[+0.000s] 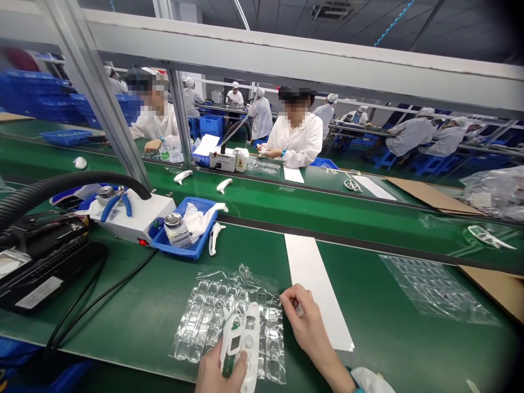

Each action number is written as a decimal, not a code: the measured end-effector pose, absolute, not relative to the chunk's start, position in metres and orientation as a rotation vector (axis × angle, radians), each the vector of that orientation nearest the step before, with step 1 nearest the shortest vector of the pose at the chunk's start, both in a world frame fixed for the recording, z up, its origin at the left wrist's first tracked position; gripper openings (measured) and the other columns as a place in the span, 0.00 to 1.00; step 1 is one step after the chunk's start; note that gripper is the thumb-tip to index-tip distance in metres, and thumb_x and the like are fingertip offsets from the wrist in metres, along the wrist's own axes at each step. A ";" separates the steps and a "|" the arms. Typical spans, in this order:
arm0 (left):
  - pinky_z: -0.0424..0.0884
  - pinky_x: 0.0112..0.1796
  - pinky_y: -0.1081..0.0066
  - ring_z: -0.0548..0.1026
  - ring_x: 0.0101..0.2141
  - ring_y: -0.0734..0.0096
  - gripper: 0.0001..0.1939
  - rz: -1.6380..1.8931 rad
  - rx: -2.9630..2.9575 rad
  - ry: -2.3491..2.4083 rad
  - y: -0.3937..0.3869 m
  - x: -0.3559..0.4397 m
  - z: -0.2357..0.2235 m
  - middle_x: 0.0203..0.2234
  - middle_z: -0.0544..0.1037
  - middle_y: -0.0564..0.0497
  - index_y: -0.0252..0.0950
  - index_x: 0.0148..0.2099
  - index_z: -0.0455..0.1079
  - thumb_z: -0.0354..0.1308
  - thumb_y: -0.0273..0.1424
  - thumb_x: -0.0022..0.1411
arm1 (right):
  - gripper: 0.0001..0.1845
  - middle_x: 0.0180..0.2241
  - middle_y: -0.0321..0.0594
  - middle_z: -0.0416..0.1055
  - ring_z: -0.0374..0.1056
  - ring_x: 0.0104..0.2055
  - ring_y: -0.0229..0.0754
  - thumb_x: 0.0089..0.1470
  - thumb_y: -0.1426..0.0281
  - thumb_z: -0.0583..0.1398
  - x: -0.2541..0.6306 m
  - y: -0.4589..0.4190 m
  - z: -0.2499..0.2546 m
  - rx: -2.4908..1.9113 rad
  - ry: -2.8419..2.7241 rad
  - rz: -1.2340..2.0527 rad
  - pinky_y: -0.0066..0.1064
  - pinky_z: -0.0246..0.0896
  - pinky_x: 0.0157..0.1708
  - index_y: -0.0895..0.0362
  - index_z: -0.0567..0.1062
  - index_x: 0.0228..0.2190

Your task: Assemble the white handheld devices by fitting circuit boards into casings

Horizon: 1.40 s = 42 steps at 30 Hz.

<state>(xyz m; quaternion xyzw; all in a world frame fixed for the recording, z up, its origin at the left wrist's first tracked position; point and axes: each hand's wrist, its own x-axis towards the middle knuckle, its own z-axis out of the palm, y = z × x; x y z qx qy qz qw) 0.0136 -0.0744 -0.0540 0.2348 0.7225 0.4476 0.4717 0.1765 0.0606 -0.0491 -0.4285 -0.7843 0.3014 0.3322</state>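
At the bottom centre, my left hand [213, 371] is closed around a white plastic housing [252, 349], a long shell with a rectangular window and round holes. Green shows through its openings. Beneath it on the green bench lies a clear plastic sheet [196, 311] of small square pockets in a loose film. My right hand [305, 316] is beside the sheet's right edge, thumb and fingers pinched together; whatever is between them is too small to make out. A white paper strip [317, 284] runs behind and to the right of that hand.
A blue tray [200, 254] holds a metal-topped bottle [177, 229] and white cloth. Blue-handled pliers [117, 204] rest on a white box [159, 210], beside a black hose [73, 183]. White shells [224, 185] lie on the green conveyor [262, 199]. Co-workers [297, 134] sit across.
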 end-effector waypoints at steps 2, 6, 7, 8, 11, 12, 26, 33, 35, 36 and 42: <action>0.71 0.36 0.64 0.78 0.37 0.48 0.28 1.098 0.597 1.759 -0.075 0.013 -0.056 0.35 0.80 0.38 0.32 0.41 0.72 0.56 0.49 0.47 | 0.14 0.26 0.35 0.62 0.57 0.30 0.38 0.61 0.63 0.54 0.177 0.063 -0.043 -1.185 -1.884 0.963 0.29 0.53 0.32 0.56 0.66 0.26; 0.72 0.35 0.63 0.77 0.38 0.47 0.30 1.088 0.555 1.707 -0.077 0.012 -0.063 0.36 0.80 0.37 0.30 0.44 0.71 0.56 0.50 0.47 | 0.16 0.26 0.34 0.60 0.56 0.29 0.37 0.60 0.59 0.55 0.171 0.053 -0.029 -1.154 -1.804 1.188 0.28 0.52 0.31 0.56 0.66 0.25; 0.72 0.34 0.63 0.77 0.38 0.47 0.31 1.086 0.541 1.691 -0.078 0.012 -0.064 0.36 0.80 0.36 0.30 0.44 0.71 0.56 0.50 0.47 | 0.16 0.26 0.34 0.60 0.56 0.29 0.37 0.60 0.60 0.55 0.168 0.048 -0.026 -1.137 -1.831 1.210 0.28 0.52 0.31 0.56 0.66 0.25; 0.72 0.34 0.64 0.77 0.38 0.47 0.30 1.089 0.537 1.680 -0.079 0.012 -0.066 0.36 0.80 0.36 0.30 0.44 0.71 0.56 0.50 0.47 | 0.16 0.26 0.34 0.60 0.56 0.29 0.36 0.60 0.60 0.54 0.165 0.044 -0.024 -1.125 -1.869 1.220 0.28 0.52 0.32 0.56 0.66 0.25; 0.73 0.32 0.66 0.78 0.37 0.49 0.29 1.134 0.570 1.662 -0.080 0.012 -0.067 0.34 0.80 0.38 0.30 0.42 0.73 0.58 0.51 0.47 | 0.16 0.26 0.33 0.60 0.57 0.30 0.36 0.62 0.62 0.53 0.154 0.032 -0.022 -1.099 -2.029 1.183 0.30 0.51 0.36 0.56 0.65 0.25; 0.73 0.31 0.66 0.77 0.36 0.50 0.29 1.155 0.583 1.666 -0.080 0.013 -0.067 0.32 0.80 0.38 0.31 0.40 0.73 0.59 0.51 0.47 | 0.15 0.26 0.33 0.61 0.57 0.31 0.36 0.62 0.63 0.53 0.150 0.029 -0.023 -1.088 -2.081 1.158 0.30 0.50 0.38 0.56 0.65 0.25; 0.64 0.16 0.74 0.71 0.20 0.62 0.27 1.253 0.555 1.717 -0.083 0.015 -0.058 0.11 0.69 0.51 0.31 0.34 0.75 0.64 0.52 0.45 | 0.13 0.27 0.34 0.63 0.59 0.31 0.36 0.64 0.68 0.51 0.137 0.019 -0.035 -1.034 -2.274 0.871 0.31 0.50 0.36 0.56 0.63 0.26; 0.67 0.19 0.73 0.73 0.23 0.61 0.23 1.290 0.509 1.709 -0.083 0.012 -0.053 0.16 0.74 0.48 0.34 0.28 0.74 0.66 0.51 0.42 | 0.09 0.28 0.35 0.64 0.59 0.30 0.38 0.62 0.65 0.53 0.134 0.007 -0.036 -1.140 -2.157 1.002 0.28 0.56 0.32 0.54 0.64 0.30; 0.67 0.19 0.73 0.72 0.23 0.62 0.24 1.296 0.510 1.705 -0.087 0.011 -0.055 0.17 0.74 0.47 0.33 0.29 0.74 0.65 0.51 0.42 | 0.09 0.27 0.34 0.62 0.59 0.29 0.37 0.61 0.64 0.53 0.132 0.002 -0.035 -1.154 -2.091 1.124 0.27 0.56 0.30 0.54 0.62 0.30; 0.66 0.19 0.73 0.72 0.23 0.63 0.24 1.301 0.516 1.702 -0.089 0.011 -0.057 0.18 0.74 0.47 0.33 0.30 0.74 0.65 0.51 0.43 | 0.10 0.26 0.33 0.61 0.58 0.28 0.36 0.61 0.63 0.53 0.130 0.000 -0.034 -1.153 -2.063 1.187 0.26 0.56 0.29 0.54 0.61 0.30; 0.68 0.23 0.73 0.74 0.29 0.60 0.22 1.370 0.572 1.710 -0.104 0.006 -0.063 0.22 0.77 0.44 0.30 0.33 0.74 0.61 0.47 0.49 | 0.10 0.24 0.29 0.54 0.53 0.25 0.34 0.60 0.62 0.54 0.114 -0.015 -0.032 -1.129 -1.942 1.351 0.24 0.51 0.26 0.54 0.59 0.31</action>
